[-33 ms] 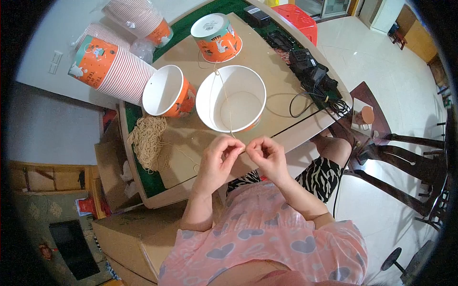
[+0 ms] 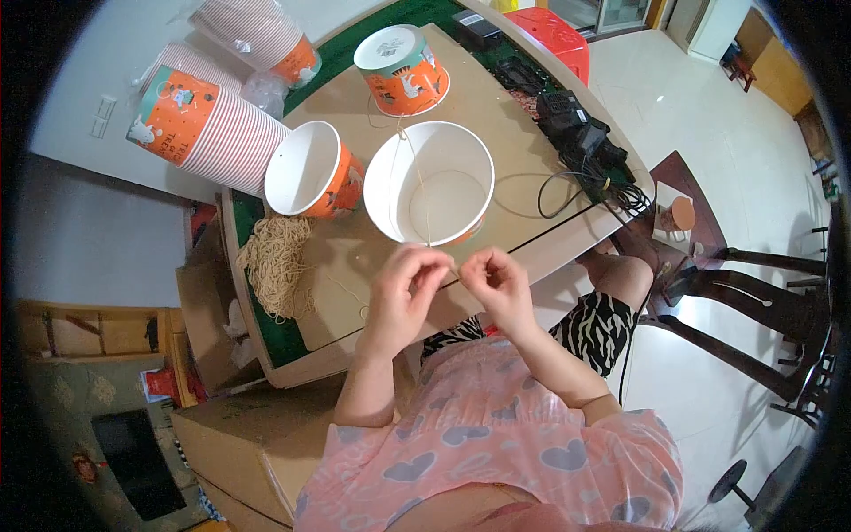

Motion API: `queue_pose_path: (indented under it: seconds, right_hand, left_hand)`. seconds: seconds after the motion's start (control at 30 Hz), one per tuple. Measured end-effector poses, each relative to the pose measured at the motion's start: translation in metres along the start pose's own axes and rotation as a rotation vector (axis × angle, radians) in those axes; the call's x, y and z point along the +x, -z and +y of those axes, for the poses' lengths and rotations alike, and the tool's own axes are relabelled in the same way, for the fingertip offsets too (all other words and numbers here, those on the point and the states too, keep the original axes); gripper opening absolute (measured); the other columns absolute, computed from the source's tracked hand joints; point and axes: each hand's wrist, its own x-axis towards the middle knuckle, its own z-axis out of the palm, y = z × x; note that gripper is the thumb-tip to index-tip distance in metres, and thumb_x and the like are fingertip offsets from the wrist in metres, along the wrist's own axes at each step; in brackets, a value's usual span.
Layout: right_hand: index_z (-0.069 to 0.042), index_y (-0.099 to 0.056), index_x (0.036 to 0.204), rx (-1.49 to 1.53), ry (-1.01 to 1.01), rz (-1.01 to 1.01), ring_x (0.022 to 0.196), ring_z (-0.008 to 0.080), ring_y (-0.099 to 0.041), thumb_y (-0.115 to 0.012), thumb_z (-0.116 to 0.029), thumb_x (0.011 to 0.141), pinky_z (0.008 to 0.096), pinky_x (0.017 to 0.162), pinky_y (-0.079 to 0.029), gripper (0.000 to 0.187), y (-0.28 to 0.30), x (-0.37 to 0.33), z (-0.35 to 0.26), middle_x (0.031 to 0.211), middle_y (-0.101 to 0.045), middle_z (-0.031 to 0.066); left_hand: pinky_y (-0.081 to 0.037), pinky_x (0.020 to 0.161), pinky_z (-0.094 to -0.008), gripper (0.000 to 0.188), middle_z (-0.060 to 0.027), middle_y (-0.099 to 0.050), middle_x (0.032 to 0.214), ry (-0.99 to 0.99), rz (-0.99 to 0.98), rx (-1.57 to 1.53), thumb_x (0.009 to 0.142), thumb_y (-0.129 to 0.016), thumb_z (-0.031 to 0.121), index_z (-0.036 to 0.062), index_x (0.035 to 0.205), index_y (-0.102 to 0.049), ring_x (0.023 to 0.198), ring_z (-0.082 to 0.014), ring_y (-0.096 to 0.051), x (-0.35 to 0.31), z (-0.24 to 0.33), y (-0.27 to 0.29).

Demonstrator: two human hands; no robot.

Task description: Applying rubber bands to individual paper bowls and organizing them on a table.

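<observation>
The left hand point(image 2: 403, 297) and right hand point(image 2: 498, 291) are pinching the string point(image 2: 427, 213) with their fingertips over the table's point(image 2: 326, 364) near edge; it is running across the open bucket point(image 2: 464, 168) just beyond. Left, a twine heap point(image 2: 277, 266) is lying.

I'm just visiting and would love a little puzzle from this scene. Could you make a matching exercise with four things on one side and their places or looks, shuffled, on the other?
Things
1. String pile
2. Coiled cable
3. Shorts
4. Left hand and right hand

Places or looks
A. Black and pale, in wavy stripes
B. Close together, near an open bucket
C. Tan, at the left side of the table
D. Black, at the table's right side

Pairs: 1-C, 2-D, 3-A, 4-B
</observation>
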Motion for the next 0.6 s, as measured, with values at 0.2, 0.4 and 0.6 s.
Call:
queue_pose_path:
  seconds: [0.2, 0.4, 0.6]
  right_hand:
    - [-0.002, -0.056, 0.089, 0.123, -0.048, 0.119, 0.070, 0.0070, -0.057, -0.061, -0.009, 0.091, 0.0219, 0.062, -0.047, 0.009, -0.005, 0.021, 0.007, 0.080, -0.061, 0.0007]
    - [-0.002, -0.057, 0.090, 0.161, -0.021, 0.135, 0.083, 0.0124, -0.063, -0.060, -0.010, 0.093, 0.0262, 0.070, -0.053, 0.010, -0.005, 0.025, 0.011, 0.091, -0.064, 0.0046]
    - [-0.002, -0.056, 0.091, 0.129, -0.048, 0.111, 0.091, 0.0157, -0.065, -0.059, -0.013, 0.094, 0.0294, 0.075, -0.055, 0.012, -0.003, 0.027, 0.013, 0.099, -0.064, 0.0070]
  left_hand:
    - [-0.051, 0.072, -0.0395, 0.017, -0.0119, -0.066, 0.101, -0.218, -0.084, 0.338, 0.088, -0.056, 0.005, 0.0041, 0.102, -0.066, 0.082, -0.0308, -0.063, 0.049, -0.006, 0.014]
    - [-0.051, 0.074, -0.0380, 0.018, -0.0162, -0.068, 0.095, 0.048, -0.379, 0.189, 0.088, -0.057, 0.005, 0.0009, 0.102, -0.067, 0.085, -0.0327, -0.066, 0.064, -0.012, 0.015]
    - [-0.052, 0.075, -0.0350, 0.019, -0.0160, -0.068, 0.095, 0.058, -0.414, 0.148, 0.088, -0.059, 0.005, 0.0001, 0.104, -0.067, 0.085, -0.0303, -0.067, 0.068, -0.011, 0.016]
